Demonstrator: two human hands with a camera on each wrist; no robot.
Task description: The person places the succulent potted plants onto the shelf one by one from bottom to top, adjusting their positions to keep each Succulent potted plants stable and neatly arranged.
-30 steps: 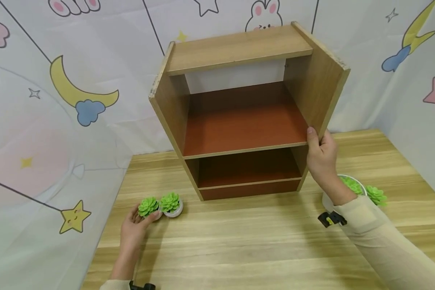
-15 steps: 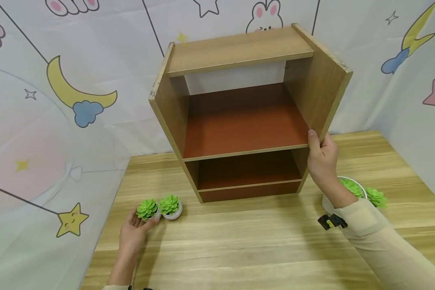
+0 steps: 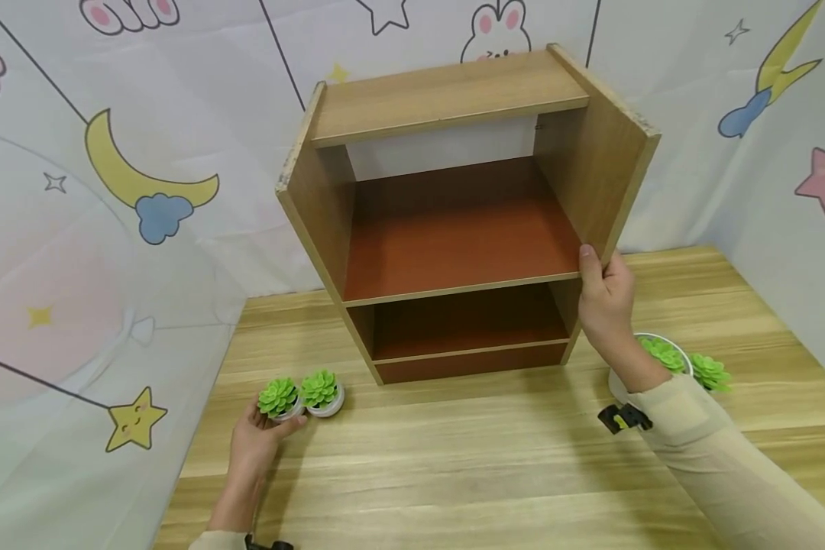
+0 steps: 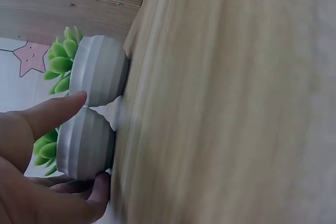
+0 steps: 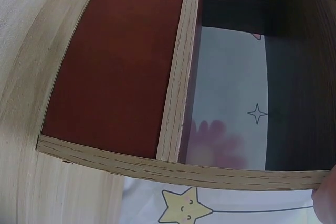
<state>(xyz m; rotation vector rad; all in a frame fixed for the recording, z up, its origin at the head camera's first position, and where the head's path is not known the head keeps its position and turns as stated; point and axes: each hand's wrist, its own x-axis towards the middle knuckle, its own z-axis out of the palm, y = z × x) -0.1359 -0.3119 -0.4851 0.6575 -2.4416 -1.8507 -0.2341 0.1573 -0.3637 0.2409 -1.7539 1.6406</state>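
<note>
A wooden cabinet (image 3: 464, 237) with reddish-brown shelves stands at the back of the table. My right hand (image 3: 606, 298) grips the front edge of its right side panel, thumb on the inner face; only a fingertip (image 5: 325, 198) shows in the right wrist view. On the left, my left hand (image 3: 253, 447) holds a small potted succulent (image 3: 278, 397), thumb and fingers around its white pot (image 4: 86, 145). A second potted succulent (image 3: 321, 389) sits against it on the cabinet side, its pot (image 4: 102, 69) touching the held one in the left wrist view.
Behind my right forearm, partly hidden, stands a larger white container (image 3: 617, 386) with green succulents in it. One more succulent (image 3: 710, 372) lies to its right. Printed white cloth (image 3: 179, 267) hangs along the back and sides of the wooden table (image 3: 454, 458).
The head view has shifted slightly. Both hands keep their places on the succulent pot and the cabinet panel.
</note>
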